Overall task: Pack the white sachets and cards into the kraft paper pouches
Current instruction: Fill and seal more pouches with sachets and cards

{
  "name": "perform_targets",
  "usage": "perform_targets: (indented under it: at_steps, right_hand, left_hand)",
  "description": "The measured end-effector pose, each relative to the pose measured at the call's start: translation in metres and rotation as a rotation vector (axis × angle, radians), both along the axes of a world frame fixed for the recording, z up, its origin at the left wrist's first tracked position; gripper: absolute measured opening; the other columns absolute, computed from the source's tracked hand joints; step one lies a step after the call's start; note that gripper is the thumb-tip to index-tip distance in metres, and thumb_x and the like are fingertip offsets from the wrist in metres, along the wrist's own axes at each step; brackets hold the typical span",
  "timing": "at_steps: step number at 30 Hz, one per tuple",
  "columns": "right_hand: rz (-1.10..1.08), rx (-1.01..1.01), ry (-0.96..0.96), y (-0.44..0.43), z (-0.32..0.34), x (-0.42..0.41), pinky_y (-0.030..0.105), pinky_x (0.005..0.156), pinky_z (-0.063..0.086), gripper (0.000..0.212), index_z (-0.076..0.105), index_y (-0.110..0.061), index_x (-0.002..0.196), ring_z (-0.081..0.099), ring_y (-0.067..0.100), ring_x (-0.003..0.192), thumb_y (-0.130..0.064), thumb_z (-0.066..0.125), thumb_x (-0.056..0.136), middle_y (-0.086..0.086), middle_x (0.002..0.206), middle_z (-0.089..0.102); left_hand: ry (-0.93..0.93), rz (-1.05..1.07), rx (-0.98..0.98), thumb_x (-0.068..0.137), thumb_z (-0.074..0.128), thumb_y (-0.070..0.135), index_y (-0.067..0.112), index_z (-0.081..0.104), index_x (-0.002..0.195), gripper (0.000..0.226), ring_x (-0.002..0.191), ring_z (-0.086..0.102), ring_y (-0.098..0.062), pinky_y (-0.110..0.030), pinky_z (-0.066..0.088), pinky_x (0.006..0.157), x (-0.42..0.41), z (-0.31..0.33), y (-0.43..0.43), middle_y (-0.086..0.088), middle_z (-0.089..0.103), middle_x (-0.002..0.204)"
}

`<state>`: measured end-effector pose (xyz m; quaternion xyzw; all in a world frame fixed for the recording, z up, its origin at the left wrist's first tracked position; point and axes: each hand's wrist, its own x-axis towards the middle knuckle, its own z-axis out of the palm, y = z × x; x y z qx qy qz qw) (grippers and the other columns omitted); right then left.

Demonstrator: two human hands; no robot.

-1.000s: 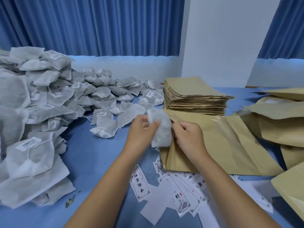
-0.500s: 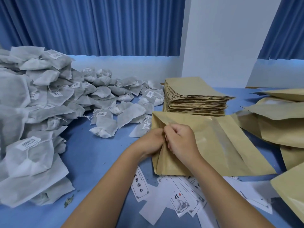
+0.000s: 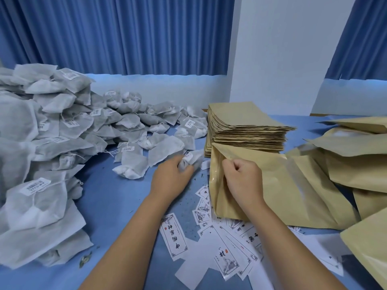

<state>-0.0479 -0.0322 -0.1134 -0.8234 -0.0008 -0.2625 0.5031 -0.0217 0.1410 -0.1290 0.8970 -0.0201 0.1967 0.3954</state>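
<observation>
At my far left, a heap of white fabric sachets [image 3: 41, 143] with barcode labels spreads over the blue worktop [image 3: 117, 195]. My left hand [image 3: 171, 178] is closed round one crumpled white sachet [image 3: 191, 161], just left of the mouth of a large kraft paper pouch [image 3: 293, 195]. White printed cards [image 3: 209, 237] lie scattered near me, some tucked under that pouch. My right hand [image 3: 244, 181] pinches the upper edge of the pouch's mouth; I cannot see what is inside. Behind it sits a neat stack of flat kraft pouches [image 3: 245, 126]. Further right, more kraft pouches lie in a loose pile [image 3: 356, 143], their contents hidden.
</observation>
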Motion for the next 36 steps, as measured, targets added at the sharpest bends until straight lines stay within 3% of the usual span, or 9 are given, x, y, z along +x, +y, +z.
perform_targets:
  at_steps: [4,8,11,14,17,20,23,27,36]
  right_hand:
    - [0.008,0.043,-0.022,0.0,0.005,0.0,0.033,0.05,0.019,0.043,0.028,-0.019,0.05,0.021,0.01,0.048,-0.011,0.054,0.084,-0.006,0.047,0.02]
    - [0.142,0.078,-0.059,0.015,0.008,-0.009,0.033,0.051,0.022,0.039,0.033,-0.017,0.049,0.025,0.009,0.052,-0.015,0.054,0.082,-0.003,0.051,0.026]
    - [0.222,0.04,-0.042,0.026,0.008,-0.015,0.035,0.05,0.025,0.033,0.034,-0.002,0.05,0.029,0.011,0.052,-0.025,0.046,0.072,0.003,0.05,0.031]
    - [0.243,0.044,-0.05,0.028,0.009,-0.015,0.038,0.049,0.03,0.034,0.035,0.002,0.054,0.032,0.015,0.053,-0.025,0.045,0.072,0.007,0.052,0.032]
    - [0.203,0.045,-0.058,0.024,0.011,-0.012,0.035,0.049,0.031,0.033,0.035,-0.006,0.05,0.033,0.013,0.05,-0.024,0.047,0.074,0.005,0.048,0.034]
    - [0.121,0.037,-0.059,0.015,0.009,-0.007,0.04,0.05,0.033,0.037,0.034,-0.004,0.052,0.033,0.016,0.052,-0.013,0.052,0.083,0.011,0.05,0.035]
    - [0.087,0.055,-0.052,0.008,0.008,-0.003,0.035,0.051,0.027,0.037,0.033,0.001,0.055,0.031,0.018,0.053,-0.011,0.051,0.084,0.01,0.053,0.033]
    - [0.096,0.042,-0.032,0.008,0.006,-0.002,0.034,0.052,0.029,0.036,0.037,0.004,0.056,0.034,0.019,0.052,-0.012,0.052,0.085,0.022,0.055,0.038]
    - [0.115,0.081,-0.017,0.004,0.007,0.0,0.032,0.053,0.027,0.036,0.034,0.002,0.057,0.033,0.018,0.053,-0.012,0.051,0.084,0.011,0.053,0.033]
  left_hand:
    - [0.057,-0.346,-0.306,0.078,0.061,0.029,0.028,0.06,0.065,0.014,0.05,0.039,0.004,-0.009,0.03,0.047,-0.018,0.02,-0.008,0.02,0.048,0.054]
    - [0.153,-0.503,0.021,0.088,0.054,0.006,0.014,0.064,0.078,0.016,0.066,0.053,-0.007,-0.029,0.047,0.061,-0.022,0.017,-0.038,0.004,0.063,0.071]
    - [0.283,-0.629,0.178,0.091,0.049,-0.001,0.003,0.061,0.095,0.013,0.082,0.052,-0.008,-0.01,0.042,0.069,-0.02,0.015,-0.047,0.002,0.056,0.082]
    - [0.388,-0.689,0.252,0.09,0.051,-0.001,-0.002,0.062,0.098,0.013,0.089,0.049,-0.012,-0.023,0.045,0.075,-0.015,0.017,-0.041,-0.009,0.06,0.093]
    - [0.341,-0.608,0.055,0.081,0.055,0.008,0.004,0.066,0.095,0.019,0.071,0.052,-0.002,-0.017,0.046,0.062,-0.01,0.021,-0.025,-0.002,0.065,0.083]
    - [0.14,-0.239,-0.298,0.079,0.068,0.015,0.017,0.071,0.086,0.008,0.068,0.058,-0.004,-0.015,0.043,0.063,0.002,0.018,-0.005,0.002,0.068,0.078]
    - [-0.025,0.234,-0.059,0.078,0.077,0.031,0.012,0.06,0.116,0.046,0.107,0.056,-0.022,-0.033,0.044,0.089,0.031,0.008,0.012,-0.004,0.063,0.11]
    - [0.163,0.293,0.271,0.069,0.076,0.059,0.01,0.041,0.137,0.09,0.132,0.038,-0.031,-0.047,0.034,0.107,0.066,0.003,0.014,-0.01,0.045,0.14]
    - [0.267,0.229,0.335,0.09,0.055,0.047,0.011,0.052,0.099,0.037,0.097,0.059,-0.03,-0.033,0.044,0.076,0.085,0.025,0.027,-0.007,0.062,0.1]
